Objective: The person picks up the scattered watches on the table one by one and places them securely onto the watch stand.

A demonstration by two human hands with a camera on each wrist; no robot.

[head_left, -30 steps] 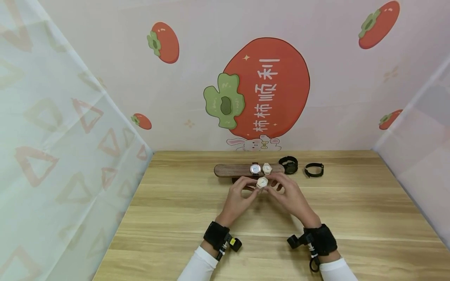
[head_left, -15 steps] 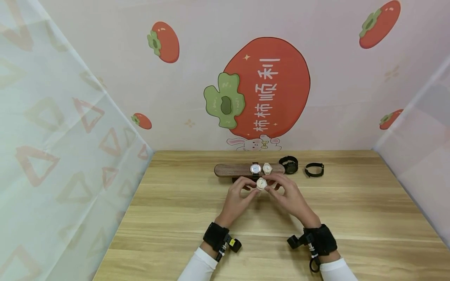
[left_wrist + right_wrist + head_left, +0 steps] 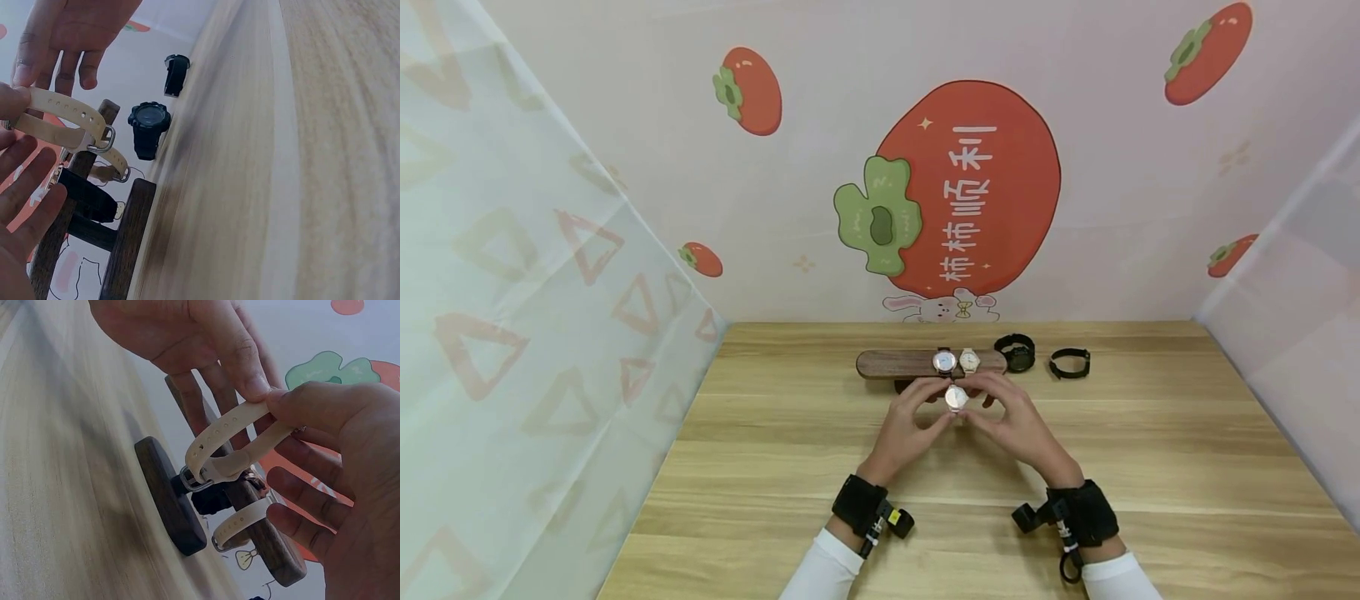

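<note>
In the head view, a wristwatch point(image 3: 956, 397) with a pale strap is held between both hands, in front of a dark wood watch stand point(image 3: 895, 363). My left hand point(image 3: 904, 429) pinches it from the left, while my right hand point(image 3: 1018, 427) pinches it from the right. Its cream strap point(image 3: 65, 107) hangs in a loop with the silver buckle point(image 3: 195, 479) at the bottom, and a row of holes runs along one band. Thumbs meet at the top of the strap in the right wrist view. Other fingers are spread behind it.
The stand bears a dark-strapped watch point(image 3: 945, 362) and another pale-strapped watch point(image 3: 970, 360). Right of it on the wooden table point(image 3: 1150, 450) lie a black digital watch point(image 3: 1019, 357) and a black band point(image 3: 1071, 364). A printed backdrop rises behind the table.
The held watch has turned so its face catches more light, and it has shifted slightly toward me and left. Both hands keep their pinch; the stand and other watches stay put.
</note>
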